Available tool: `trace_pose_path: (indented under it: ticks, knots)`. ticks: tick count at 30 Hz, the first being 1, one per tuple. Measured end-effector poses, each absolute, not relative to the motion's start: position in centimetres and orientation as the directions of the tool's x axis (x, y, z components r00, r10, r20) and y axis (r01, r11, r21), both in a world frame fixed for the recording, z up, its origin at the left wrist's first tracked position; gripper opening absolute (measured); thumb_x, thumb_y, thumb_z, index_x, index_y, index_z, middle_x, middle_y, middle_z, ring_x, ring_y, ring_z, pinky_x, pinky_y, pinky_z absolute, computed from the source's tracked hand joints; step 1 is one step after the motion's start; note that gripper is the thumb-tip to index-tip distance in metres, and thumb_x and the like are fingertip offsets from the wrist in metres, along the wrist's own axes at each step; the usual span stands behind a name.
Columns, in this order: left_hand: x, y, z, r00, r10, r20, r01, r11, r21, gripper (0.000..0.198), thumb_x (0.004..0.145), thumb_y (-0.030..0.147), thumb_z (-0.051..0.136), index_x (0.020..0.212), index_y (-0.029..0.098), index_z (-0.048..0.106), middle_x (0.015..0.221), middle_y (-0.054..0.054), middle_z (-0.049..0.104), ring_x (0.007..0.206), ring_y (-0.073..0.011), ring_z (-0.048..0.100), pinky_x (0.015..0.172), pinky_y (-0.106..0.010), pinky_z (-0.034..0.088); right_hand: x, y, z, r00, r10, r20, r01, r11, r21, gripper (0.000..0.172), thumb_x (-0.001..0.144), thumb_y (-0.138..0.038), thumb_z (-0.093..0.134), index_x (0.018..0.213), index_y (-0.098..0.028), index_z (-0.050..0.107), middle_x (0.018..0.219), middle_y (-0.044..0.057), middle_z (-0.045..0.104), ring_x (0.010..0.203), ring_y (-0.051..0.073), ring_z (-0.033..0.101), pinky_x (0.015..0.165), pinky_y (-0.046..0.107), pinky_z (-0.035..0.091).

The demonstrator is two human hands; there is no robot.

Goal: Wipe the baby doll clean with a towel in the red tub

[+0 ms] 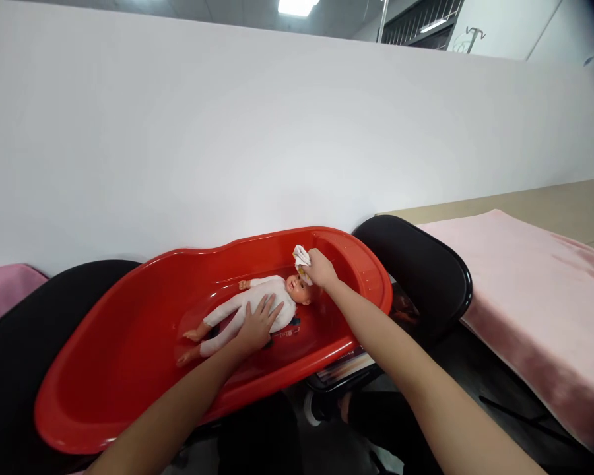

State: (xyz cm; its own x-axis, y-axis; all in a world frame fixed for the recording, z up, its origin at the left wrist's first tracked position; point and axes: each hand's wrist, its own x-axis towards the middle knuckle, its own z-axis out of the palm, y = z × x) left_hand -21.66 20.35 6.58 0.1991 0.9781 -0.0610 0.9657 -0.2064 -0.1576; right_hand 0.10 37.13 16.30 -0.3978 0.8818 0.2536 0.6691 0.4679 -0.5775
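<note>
a doll (272, 288) in a white suit lies on its back in a red tub (123, 356), head towards the right end, bare feet towards the left. the left hand (257, 326) rests open on the doll's torso, fingers spread, palm down, gripping nothing. the right hand (321, 268) is closed around a bunched white cloth (301, 255) with yellowish patches, held at the doll's head; whether the cloth touches the head, i cannot tell for sure. a black chair back (418, 264) stands just beside the tub's right end, and a pink-covered bed (539, 277) lies beyond it. behind the tub runs a white partition (277, 132). some books (345, 369) show below the tub's near rim.
</note>
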Motion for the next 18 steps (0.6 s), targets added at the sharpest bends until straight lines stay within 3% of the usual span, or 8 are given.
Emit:
trace_pose_path:
  ticks: [5, 10, 14, 18]
  knots:
    - [-23.3, 21.2, 5.6, 0.231, 0.973, -0.019, 0.965, -0.231, -0.121, 0.088, 0.087, 0.008, 0.049, 0.17, 0.036, 0.037, 0.18, -0.006, 0.02, 0.165, -0.039, 0.018, 0.127, -0.075, 0.015, 0.5, 37.0, 16.3, -0.415, 0.841, 0.347, 0.698, 0.539, -0.47, 0.013, 0.096, -0.015, 0.055, 0.107, -0.02, 0.059, 0.111, 0.008, 0.064, 0.096, 0.021, 0.058, 0.08, 0.031, 0.044]
    - [-24.8, 21.3, 5.5, 0.179, 0.983, 0.034, 0.982, -0.176, -0.074, 0.079, 0.095, 0.004, 0.037, 0.168, 0.035, 0.04, 0.178, -0.006, 0.026, 0.164, -0.0384, 0.021, 0.127, -0.075, 0.015, -0.3, 36.0, 16.3, -0.593, 0.715, 0.37, 0.641, 0.697, -0.321, 0.024, 0.093, -0.014, 0.059, 0.117, -0.018, 0.061, 0.124, 0.013, 0.066, 0.113, 0.028, 0.058, 0.097, 0.041, 0.047]
    - [-25.6, 21.6, 6.9, 0.091, 0.994, 0.059, 0.99, -0.084, -0.111, 0.078, 0.096, 0.004, 0.041, 0.167, 0.035, 0.041, 0.177, -0.007, 0.029, 0.163, -0.0383, 0.025, 0.126, -0.072, 0.018, -1.7, 34.9, 15.8, -0.776, 0.511, 0.37, 0.494, 0.857, -0.148, 0.024, 0.096, -0.015, 0.059, 0.12, -0.017, 0.062, 0.139, 0.017, 0.063, 0.128, 0.03, 0.054, 0.108, 0.046, 0.045]
    - [-26.6, 22.2, 8.2, 0.033, 0.996, 0.085, 0.987, -0.019, -0.16, 0.073, 0.097, 0.008, 0.046, 0.166, 0.028, 0.043, 0.175, -0.014, 0.033, 0.159, -0.0389, 0.031, 0.124, -0.068, 0.024, -2.8, 33.1, 15.1, -0.934, 0.239, 0.266, 0.267, 0.961, 0.072, 0.017, 0.102, -0.016, 0.055, 0.116, -0.018, 0.066, 0.13, 0.015, 0.067, 0.121, 0.028, 0.058, 0.106, 0.047, 0.047]
